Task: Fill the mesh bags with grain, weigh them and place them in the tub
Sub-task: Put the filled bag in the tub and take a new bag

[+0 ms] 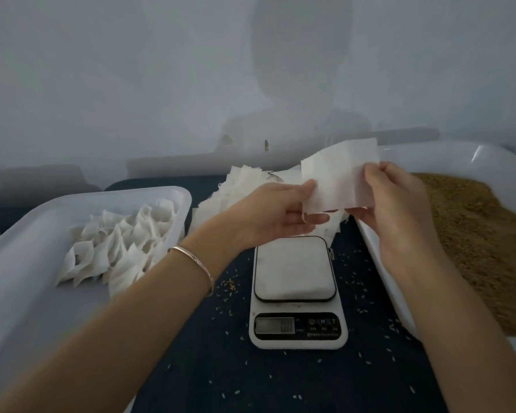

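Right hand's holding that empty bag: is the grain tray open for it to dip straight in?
Probably yes. The right hand sits right beside the grain tray, whose grain lies uncovered with nothing between. But both it and the left hand pinch the mesh bag.

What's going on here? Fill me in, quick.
A person is bagging grain. Both hands, the left hand and the right hand, pinch an empty white mesh bag above the digital scale, whose platform is bare. The pile of empty bags lies behind the scale. The tub on the left already holds filled bags. The tray of brown grain sits on the right, and stray grains dot the dark tabletop.
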`<state>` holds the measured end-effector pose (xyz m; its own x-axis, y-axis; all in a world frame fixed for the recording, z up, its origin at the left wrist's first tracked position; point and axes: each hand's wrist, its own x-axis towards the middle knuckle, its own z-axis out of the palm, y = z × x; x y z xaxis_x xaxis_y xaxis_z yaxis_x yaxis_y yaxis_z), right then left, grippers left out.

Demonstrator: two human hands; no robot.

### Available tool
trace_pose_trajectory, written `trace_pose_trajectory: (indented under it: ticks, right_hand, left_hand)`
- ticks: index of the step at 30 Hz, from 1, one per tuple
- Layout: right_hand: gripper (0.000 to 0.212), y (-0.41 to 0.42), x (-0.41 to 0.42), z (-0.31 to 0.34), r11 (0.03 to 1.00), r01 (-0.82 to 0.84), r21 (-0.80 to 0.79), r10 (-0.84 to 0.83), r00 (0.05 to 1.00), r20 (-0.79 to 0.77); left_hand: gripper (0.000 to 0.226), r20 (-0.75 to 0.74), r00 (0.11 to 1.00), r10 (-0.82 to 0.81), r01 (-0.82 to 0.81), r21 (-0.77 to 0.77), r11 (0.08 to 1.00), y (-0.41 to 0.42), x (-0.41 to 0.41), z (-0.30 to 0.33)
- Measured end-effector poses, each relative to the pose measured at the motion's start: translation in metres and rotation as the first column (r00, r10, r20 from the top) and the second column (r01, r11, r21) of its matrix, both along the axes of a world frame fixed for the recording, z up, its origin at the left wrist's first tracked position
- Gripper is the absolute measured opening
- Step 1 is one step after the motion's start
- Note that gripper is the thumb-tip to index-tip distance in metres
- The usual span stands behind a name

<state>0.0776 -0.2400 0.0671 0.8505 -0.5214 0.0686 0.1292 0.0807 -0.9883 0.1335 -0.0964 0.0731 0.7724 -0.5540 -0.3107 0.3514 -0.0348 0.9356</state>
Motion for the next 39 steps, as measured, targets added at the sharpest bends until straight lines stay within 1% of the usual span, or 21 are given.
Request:
trace_pose_trajectory:
  ticks: [3, 5, 6, 8, 10, 11, 12, 14, 15, 17, 20, 22, 25, 28, 31, 32, 34, 35, 36, 37, 39]
  right_hand:
    - [0.024, -0.022, -0.012, -0.002, 0.999, 0.039, -0.025, -0.04, 0.999, -0.018]
    - [0.021, -0.034, -0.014, -0.007, 0.992, 0.069, -0.108, -0.075, 0.996, -0.055]
    - [0.016, -0.038, -0.014, -0.01, 0.972, 0.107, -0.211, -0.121, 0.991, -0.057]
    - [0.017, -0.041, -0.018, -0.014, 0.825, 0.23, -0.516, -0.251, 0.967, 0.03]
    - [0.023, -0.038, -0.024, -0.017, 0.707, 0.328, -0.627, -0.263, 0.944, 0.198]
    - [0.021, -0.032, -0.029, -0.018, 0.721, 0.294, -0.627, -0.2, 0.955, 0.218]
    - [0.02, -0.024, -0.034, -0.018, 0.769, 0.178, -0.614, -0.091, 0.981, 0.17]
    - [0.025, -0.006, -0.042, -0.022, 0.836, -0.136, -0.531, 0.16, 0.987, -0.002]
    - [0.025, 0.002, -0.045, -0.025, 0.82, -0.221, -0.527, 0.227, 0.972, -0.055]
    - [0.023, 0.009, -0.049, -0.035, 0.787, -0.2, -0.584, 0.203, 0.977, -0.061]
    - [0.021, 0.01, -0.055, -0.043, 0.831, -0.2, -0.519, 0.194, 0.979, -0.067]
    - [0.023, 0.011, -0.058, -0.044, 0.816, -0.222, -0.534, 0.22, 0.973, -0.068]
    - [0.021, 0.014, -0.059, -0.045, 0.776, -0.247, -0.581, 0.227, 0.968, -0.109]
    - [0.017, 0.015, -0.058, -0.049, 0.729, -0.216, -0.65, 0.147, 0.976, -0.159]
    - [0.012, 0.016, -0.058, -0.05, 0.702, -0.163, -0.693, 0.068, 0.984, -0.163]
    - [0.013, 0.017, -0.058, -0.05, 0.738, -0.152, -0.657, 0.068, 0.986, -0.152]
    - [0.016, 0.021, -0.058, -0.048, 0.861, -0.178, -0.476, 0.125, 0.982, -0.14]
    - [0.018, 0.022, -0.057, -0.047, 0.896, -0.198, -0.397, 0.154, 0.978, -0.139]
    - [0.019, 0.024, -0.057, -0.048, 0.906, -0.206, -0.37, 0.166, 0.977, -0.137]
    - [0.018, 0.025, -0.057, -0.05, 0.895, -0.2, -0.399, 0.16, 0.978, -0.131]
    - [0.015, 0.024, -0.058, -0.053, 0.813, -0.14, -0.565, 0.087, 0.989, -0.12]
  left_hand:
    - [0.023, 0.02, 1.0, 0.007, -0.005, -0.08, 0.997, -0.009, -0.001, -0.003]
    - [0.025, 0.121, 0.993, -0.013, 0.015, -0.02, 1.0, -0.012, -0.004, -0.005]
    - [0.022, 0.179, 0.984, 0.002, -0.005, 0.016, 1.0, -0.014, -0.006, -0.005]
    - [0.014, 0.288, 0.952, 0.101, -0.117, 0.041, 0.992, -0.018, -0.011, -0.009]
    - [0.014, 0.384, 0.894, 0.233, -0.258, 0.015, 0.966, -0.02, -0.021, -0.015]
    - [0.018, 0.409, 0.868, 0.284, -0.306, -0.012, 0.952, -0.02, -0.028, -0.02]
    - [0.021, 0.418, 0.851, 0.318, -0.332, -0.041, 0.942, -0.02, -0.036, -0.025]
    - [0.016, 0.434, 0.834, 0.341, -0.339, -0.085, 0.937, -0.022, -0.055, -0.034]
    - [0.014, 0.443, 0.828, 0.344, -0.338, -0.095, 0.936, -0.023, -0.063, -0.04]
    - [0.013, 0.455, 0.821, 0.345, -0.342, -0.094, 0.935, -0.021, -0.074, -0.051]
    - [0.009, 0.465, 0.837, 0.288, -0.293, -0.062, 0.954, -0.014, -0.082, -0.059]
    - [0.013, 0.44, 0.857, 0.266, -0.257, -0.081, 0.963, -0.008, -0.086, -0.062]
    - [0.015, 0.415, 0.852, 0.32, -0.308, -0.098, 0.946, -0.005, -0.09, -0.064]
    - [0.015, 0.449, 0.815, 0.367, -0.383, -0.057, 0.922, -0.005, -0.092, -0.066]
    - [0.018, 0.608, 0.699, 0.377, -0.496, 0.033, 0.868, -0.006, -0.096, -0.068]
    - [0.019, 0.717, 0.615, 0.327, -0.538, 0.078, 0.84, -0.007, -0.097, -0.069]
    - [0.021, 0.93, 0.36, 0.071, -0.619, 0.181, 0.764, -0.007, -0.097, -0.07]
    - [0.022, 0.969, 0.242, -0.049, -0.649, 0.199, 0.735, -0.009, -0.098, -0.072]
    - [0.022, 0.978, 0.174, -0.115, -0.661, 0.202, 0.722, -0.012, -0.099, -0.075]
    - [0.022, 0.98, 0.156, -0.123, -0.658, 0.196, 0.727, -0.013, -0.1, -0.077]
    - [0.019, 0.977, 0.212, -0.035, -0.663, 0.17, 0.73, -0.013, -0.101, -0.078]
